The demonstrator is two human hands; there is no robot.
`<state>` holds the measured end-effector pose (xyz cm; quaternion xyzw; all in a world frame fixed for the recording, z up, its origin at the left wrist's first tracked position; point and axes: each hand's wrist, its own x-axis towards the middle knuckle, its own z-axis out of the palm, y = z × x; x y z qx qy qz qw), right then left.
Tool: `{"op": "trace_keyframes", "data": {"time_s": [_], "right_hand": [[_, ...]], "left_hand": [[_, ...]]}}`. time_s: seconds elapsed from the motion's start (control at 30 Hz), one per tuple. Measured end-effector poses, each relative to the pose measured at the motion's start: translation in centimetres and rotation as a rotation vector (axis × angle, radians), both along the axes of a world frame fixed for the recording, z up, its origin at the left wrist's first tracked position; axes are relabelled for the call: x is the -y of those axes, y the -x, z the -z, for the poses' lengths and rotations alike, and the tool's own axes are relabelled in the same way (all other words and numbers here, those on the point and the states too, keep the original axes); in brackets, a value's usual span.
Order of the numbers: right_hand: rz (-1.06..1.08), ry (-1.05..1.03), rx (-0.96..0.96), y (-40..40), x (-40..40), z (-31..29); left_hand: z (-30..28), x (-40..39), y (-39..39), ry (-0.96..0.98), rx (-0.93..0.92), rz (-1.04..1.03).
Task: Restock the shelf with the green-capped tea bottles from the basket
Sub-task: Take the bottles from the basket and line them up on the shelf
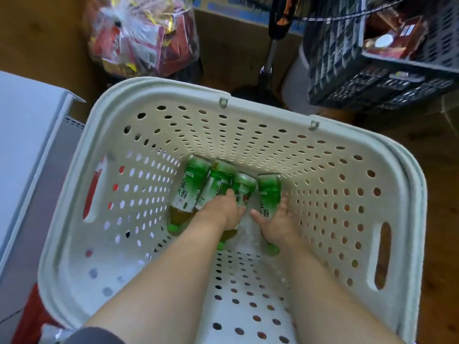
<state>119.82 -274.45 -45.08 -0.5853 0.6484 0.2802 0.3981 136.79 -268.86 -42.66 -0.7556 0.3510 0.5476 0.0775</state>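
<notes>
Several green-capped tea bottles lie on their sides at the bottom of a deep white perforated basket (248, 112), caps toward me. My left hand (224, 211) reaches down and curls over the middle bottles (244, 186), gripping one of them. My right hand (278, 223) wraps around the rightmost bottle (269, 192), thumb on its left side. The leftmost bottle (187, 192) lies untouched beside the left wall, its green cap (173, 228) showing.
A white shelf unit (27, 135) stands at the left. Behind the basket sit a clear bag of snack packets (141, 36), cardboard boxes (238, 48) and a dark plastic crate (382, 68) with goods. Wooden floor (437, 184) lies to the right.
</notes>
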Motion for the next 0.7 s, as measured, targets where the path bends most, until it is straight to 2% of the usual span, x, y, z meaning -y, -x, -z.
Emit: {"op": "trace_keyframes", "data": {"time_s": [0.33, 0.5, 0.7], "right_hand": [[0.036, -0.063, -0.031, -0.3, -0.1, 1.6], [0.103, -0.078, 0.026, -1.3, -0.7, 1.9], [0.148, -0.084, 0.064, -1.2, -0.4, 2.5]], "left_hand": [[2.8, -0.2, 1.0, -0.055, 0.028, -0.013], [3.6, -1.4, 2.2, -0.163, -0.106, -0.037], [3.0, -0.4, 2.1, -0.145, -0.179, -0.178]]}}
